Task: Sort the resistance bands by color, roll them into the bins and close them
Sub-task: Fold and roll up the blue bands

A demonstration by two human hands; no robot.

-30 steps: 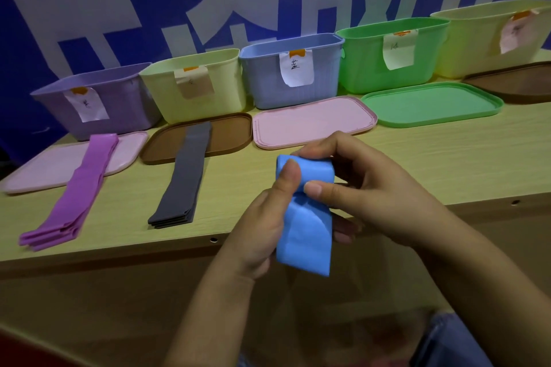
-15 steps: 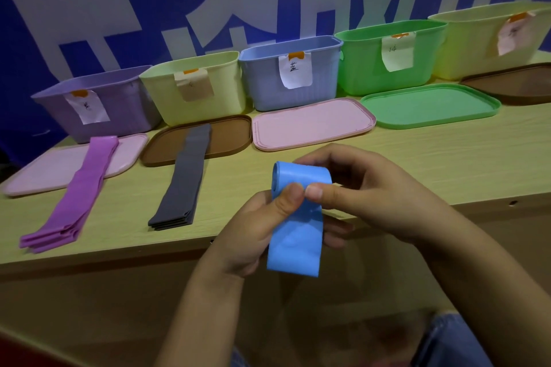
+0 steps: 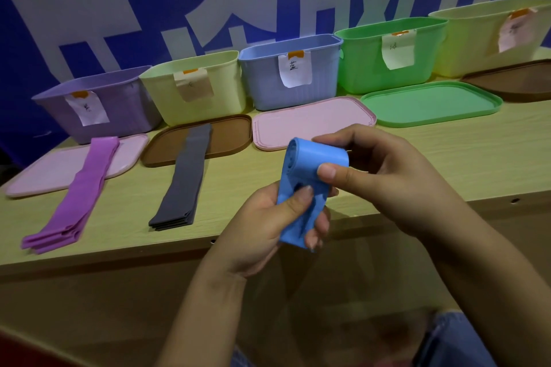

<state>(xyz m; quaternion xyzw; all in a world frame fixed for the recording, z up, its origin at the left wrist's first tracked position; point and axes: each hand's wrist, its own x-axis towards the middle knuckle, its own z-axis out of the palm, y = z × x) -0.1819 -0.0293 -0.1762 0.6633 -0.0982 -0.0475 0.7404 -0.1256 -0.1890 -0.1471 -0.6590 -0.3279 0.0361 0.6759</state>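
A blue resistance band, partly rolled into a coil at its top, is held in front of the table's near edge. My left hand grips its lower loose end, thumb pressed on the front. My right hand pinches the rolled top between thumb and fingers. A stack of purple bands lies flat at the left, partly on a pink lid. Dark grey bands lie flat beside them, partly on a brown lid. The open blue bin stands behind the hands.
A row of open labelled bins lines the back: purple, pale yellow, blue, green, pale yellow. In front lie the lids: pink, brown, pink, green, brown. A blue banner hangs behind.
The roll at the top of the blue band has grown and the hanging tail has shortened. Both hands have shifted slightly lower with it.
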